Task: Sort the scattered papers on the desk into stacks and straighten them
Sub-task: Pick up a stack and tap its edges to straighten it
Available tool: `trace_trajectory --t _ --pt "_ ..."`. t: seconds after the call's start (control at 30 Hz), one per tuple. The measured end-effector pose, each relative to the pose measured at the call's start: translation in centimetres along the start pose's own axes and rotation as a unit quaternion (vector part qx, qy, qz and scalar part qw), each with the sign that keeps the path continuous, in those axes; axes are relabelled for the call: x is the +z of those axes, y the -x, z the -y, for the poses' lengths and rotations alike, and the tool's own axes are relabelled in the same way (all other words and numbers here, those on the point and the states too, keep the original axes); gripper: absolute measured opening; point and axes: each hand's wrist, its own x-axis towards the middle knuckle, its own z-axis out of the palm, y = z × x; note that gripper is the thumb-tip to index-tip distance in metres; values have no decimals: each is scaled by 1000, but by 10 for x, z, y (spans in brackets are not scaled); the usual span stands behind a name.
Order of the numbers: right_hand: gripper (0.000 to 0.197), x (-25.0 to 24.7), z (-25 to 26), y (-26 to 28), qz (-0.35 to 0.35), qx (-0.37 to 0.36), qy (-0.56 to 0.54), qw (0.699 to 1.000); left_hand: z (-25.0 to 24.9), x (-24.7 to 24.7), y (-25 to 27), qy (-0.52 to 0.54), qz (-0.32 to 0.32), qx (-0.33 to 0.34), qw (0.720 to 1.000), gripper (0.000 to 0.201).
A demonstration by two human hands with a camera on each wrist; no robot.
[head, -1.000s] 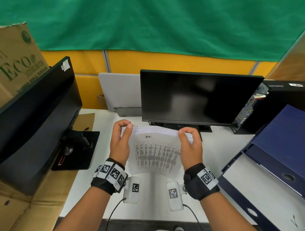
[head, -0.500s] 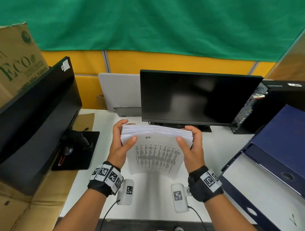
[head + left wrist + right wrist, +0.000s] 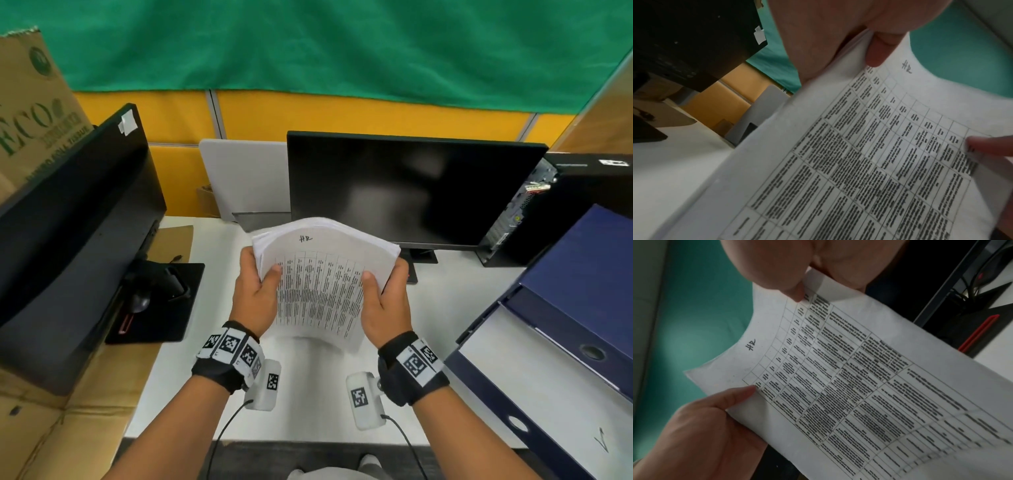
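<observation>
A: Item, papers?
B: One stack [image 3: 322, 284], gathered, held upright between the hands above the bench [image 3: 308, 383]; left hand [image 3: 255, 294] gripped its left edge, right hand [image 3: 385, 301] its right.
A: Outstanding?
B: Edges uneven; squaring and setting down, likely.

**Camera placement: three views**

Head view: from above, facing forward and down across the desk [image 3: 308, 377] toward the monitor [image 3: 411, 192]. Left wrist view: close, looking along the left hand [image 3: 828, 32] over the paper stack [image 3: 859, 154]. Right wrist view: equally close, along the right hand [image 3: 797, 264]. All three share the stack's printed top sheet.
</observation>
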Motion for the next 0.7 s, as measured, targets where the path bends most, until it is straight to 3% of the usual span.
trace_trajectory --t 0.17,0.23,0.37,0.53,0.63,0.7 --pt "43 6 -27 12 45 47 69 996 27 -1 8 -67 23 -75 995 36" --pt "47 4 -28 13 45 50 74 995 30 -2 7 -63 9 -76 995 41" --pt "43 3 -28 11 29 60 48 997 28 -3 4 -23 -13 -79 997 51" --pt "33 4 -37 7 47 65 68 994 35 3 2 -46 -5 -130 990 40" --pt "31 -2 -28 -9 27 34 98 994 28 4 -3 -72 -29 -118 990 46" --pt "23 -8 -17 -21 11 -24 134 991 16 0 -4 -100 -93 -50 989 66"
